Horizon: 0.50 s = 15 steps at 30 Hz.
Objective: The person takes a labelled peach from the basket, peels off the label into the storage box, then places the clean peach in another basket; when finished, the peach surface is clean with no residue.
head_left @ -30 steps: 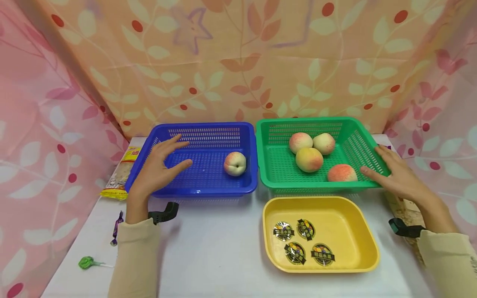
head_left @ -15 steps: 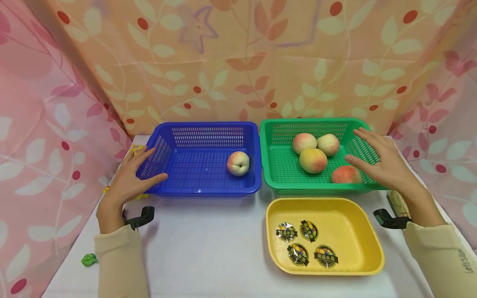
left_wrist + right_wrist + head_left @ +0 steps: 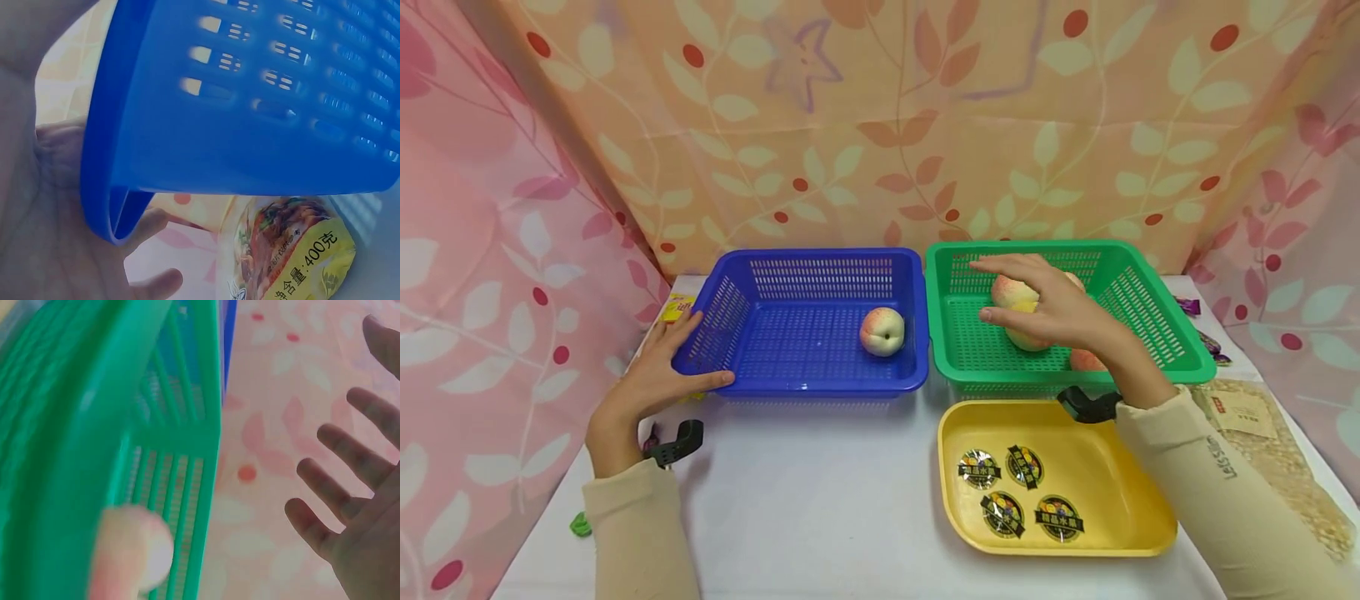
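My left hand [image 3: 643, 379] is at the front left corner of the blue basket [image 3: 820, 386], fingers spread along its left side and thumb at the front rim. In the left wrist view the basket's rim [image 3: 94, 162] runs right by the palm. One peach [image 3: 882, 332] lies at the right inside this basket. My right hand [image 3: 1060, 308] hovers over the green basket [image 3: 1195, 358], fingers extended, holding nothing. Under it are several peaches, partly hidden by the hand and wrist, among them a yellowish one [image 3: 1028, 337] and a redder one [image 3: 1084, 360].
A yellow tray [image 3: 946, 467] with several round fruit stickers [image 3: 1002, 512] stands in front of the green basket. To the right lie a bag of grain-like flakes [image 3: 1292, 467] and purple-wrapped candies [image 3: 1187, 306]. A yellow food packet [image 3: 306, 250] and a green lollipop [image 3: 580, 525] lie on the left.
My left hand has moved left and outward from over the blue basket to its left rim. The right hand has swung left from the green basket's right rim to over the peaches.
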Available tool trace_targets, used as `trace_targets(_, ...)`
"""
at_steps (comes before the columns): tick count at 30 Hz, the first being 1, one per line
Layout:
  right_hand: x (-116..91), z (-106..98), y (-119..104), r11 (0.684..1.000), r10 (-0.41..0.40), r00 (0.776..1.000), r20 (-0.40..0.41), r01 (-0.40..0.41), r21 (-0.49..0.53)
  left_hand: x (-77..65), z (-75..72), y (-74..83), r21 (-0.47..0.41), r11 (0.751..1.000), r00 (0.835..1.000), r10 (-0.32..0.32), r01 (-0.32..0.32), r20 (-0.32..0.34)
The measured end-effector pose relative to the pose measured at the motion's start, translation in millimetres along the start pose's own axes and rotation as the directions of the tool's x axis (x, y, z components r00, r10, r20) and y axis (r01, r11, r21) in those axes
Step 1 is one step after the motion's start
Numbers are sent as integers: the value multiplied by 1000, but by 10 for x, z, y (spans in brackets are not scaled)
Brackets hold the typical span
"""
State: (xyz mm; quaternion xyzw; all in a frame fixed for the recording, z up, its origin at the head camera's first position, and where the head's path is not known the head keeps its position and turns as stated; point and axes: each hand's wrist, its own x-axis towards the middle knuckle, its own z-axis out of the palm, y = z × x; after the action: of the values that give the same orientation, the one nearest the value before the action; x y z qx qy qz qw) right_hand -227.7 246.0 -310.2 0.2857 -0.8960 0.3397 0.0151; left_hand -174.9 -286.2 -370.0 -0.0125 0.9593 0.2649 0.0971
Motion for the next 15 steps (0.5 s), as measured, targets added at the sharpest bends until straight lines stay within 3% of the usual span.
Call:
trace_targets(7,483,298,-147,994,-105,986,129,99,54,3,5,-36,-3,1000,1000,-8,8,7)
trace_targets(15,822,570,-268,980,-200,942,271,195,45,-2,10,-13,-27,999,1000,19,-19,-2)
